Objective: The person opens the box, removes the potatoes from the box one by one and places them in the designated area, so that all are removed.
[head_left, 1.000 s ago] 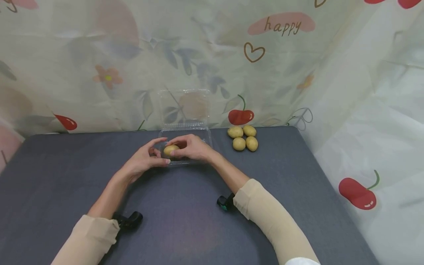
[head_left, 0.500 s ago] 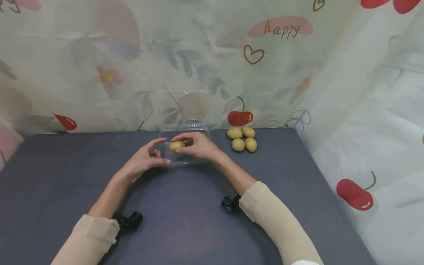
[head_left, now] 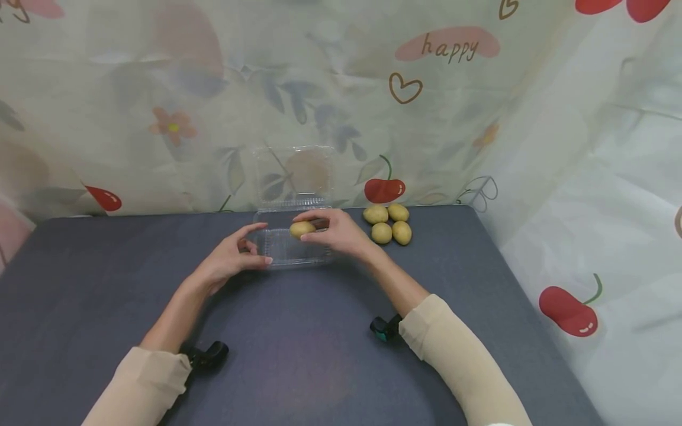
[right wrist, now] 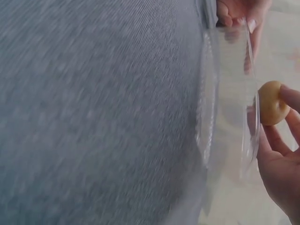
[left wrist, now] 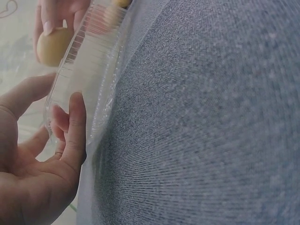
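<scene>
In the head view, my right hand pinches a small yellow potato between thumb and fingers. The potato is over a clear plastic clamshell container, whose lid stands open at the back. The right wrist view has this potato just past the container's upper rim. At the left end, my left hand holds the container, its thumb at the front corner and index finger at the side. In the left wrist view, the thumb lies along the clear wall and other fingers curl beside it.
Several more potatoes sit grouped on the dark grey table, right of the container. A patterned curtain hangs behind the table's back edge. Each wrist carries a black camera.
My right hand has moved rightward and slightly back over the container with the potato between its fingers. The left hand has stayed at the container's left end.
</scene>
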`<state>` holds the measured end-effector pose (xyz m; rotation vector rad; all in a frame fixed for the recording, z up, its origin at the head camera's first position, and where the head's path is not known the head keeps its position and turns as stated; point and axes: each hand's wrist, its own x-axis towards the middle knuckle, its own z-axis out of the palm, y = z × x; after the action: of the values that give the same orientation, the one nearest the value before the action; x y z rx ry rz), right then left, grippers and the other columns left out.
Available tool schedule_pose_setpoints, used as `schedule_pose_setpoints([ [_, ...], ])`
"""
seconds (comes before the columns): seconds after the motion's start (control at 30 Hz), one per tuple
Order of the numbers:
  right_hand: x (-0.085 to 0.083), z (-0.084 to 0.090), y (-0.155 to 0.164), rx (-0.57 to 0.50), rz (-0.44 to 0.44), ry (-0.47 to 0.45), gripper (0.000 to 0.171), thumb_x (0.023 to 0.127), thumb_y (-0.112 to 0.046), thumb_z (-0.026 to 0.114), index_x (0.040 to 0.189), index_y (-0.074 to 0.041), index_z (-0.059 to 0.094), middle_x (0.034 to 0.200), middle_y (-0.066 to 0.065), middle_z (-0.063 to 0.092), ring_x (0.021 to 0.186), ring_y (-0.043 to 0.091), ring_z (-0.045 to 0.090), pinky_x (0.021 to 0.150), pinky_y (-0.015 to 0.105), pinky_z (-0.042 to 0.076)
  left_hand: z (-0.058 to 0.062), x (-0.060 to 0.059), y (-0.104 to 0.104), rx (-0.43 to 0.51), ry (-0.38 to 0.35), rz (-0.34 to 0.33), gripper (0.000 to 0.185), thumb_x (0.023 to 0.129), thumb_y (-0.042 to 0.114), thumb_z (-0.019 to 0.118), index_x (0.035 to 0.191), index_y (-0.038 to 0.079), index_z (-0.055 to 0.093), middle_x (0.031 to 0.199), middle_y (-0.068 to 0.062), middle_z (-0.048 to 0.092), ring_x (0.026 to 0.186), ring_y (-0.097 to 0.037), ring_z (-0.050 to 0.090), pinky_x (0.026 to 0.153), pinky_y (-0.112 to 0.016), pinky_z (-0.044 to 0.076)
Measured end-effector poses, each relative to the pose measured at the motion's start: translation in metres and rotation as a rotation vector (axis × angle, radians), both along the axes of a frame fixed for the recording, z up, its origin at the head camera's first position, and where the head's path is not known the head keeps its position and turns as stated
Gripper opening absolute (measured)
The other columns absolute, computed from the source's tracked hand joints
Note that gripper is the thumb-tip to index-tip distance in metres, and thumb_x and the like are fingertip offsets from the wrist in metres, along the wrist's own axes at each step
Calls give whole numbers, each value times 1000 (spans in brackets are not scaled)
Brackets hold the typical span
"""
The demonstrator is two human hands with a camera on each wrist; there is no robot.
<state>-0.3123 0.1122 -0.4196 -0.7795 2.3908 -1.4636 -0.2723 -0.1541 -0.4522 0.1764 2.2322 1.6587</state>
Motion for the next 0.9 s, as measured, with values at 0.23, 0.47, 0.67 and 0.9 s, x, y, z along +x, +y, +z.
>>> schedule_pose_setpoints([
  [0.23,-2,-3,16,-52,-46,8,38,88,-16,78,124,-14,70,126,1,64,111,23,64,90,36,52,1,0,0,6,-19,6,86,86,11,77,157,19,29,92,-10,48,80,-23,59,79,-37,52],
  [0.47,-2,-5,30,-103,-72,7,38,87,-8,78,124,-9,70,129,5,63,111,23,64,91,37,51,0,0,1,20,-14,-3,86,88,10,76,157,18,27,92,-11,48,83,-25,61,83,-40,53],
  [0.67,2,-3,41,-108,-97,-10,40,87,-10,78,126,-9,69,132,5,61,113,24,62,89,38,52,1,1,1,25,-24,-9,84,90,9,73,158,18,25,93,-11,47,88,-28,63,87,-43,54],
  [0.9,1,0,62,-159,-141,14,41,87,-7,77,126,-6,68,130,6,63,110,23,65,87,35,54,1,1,1,20,-9,-14,84,91,10,73,158,18,25,92,-12,47,92,-30,67,86,-42,55],
])
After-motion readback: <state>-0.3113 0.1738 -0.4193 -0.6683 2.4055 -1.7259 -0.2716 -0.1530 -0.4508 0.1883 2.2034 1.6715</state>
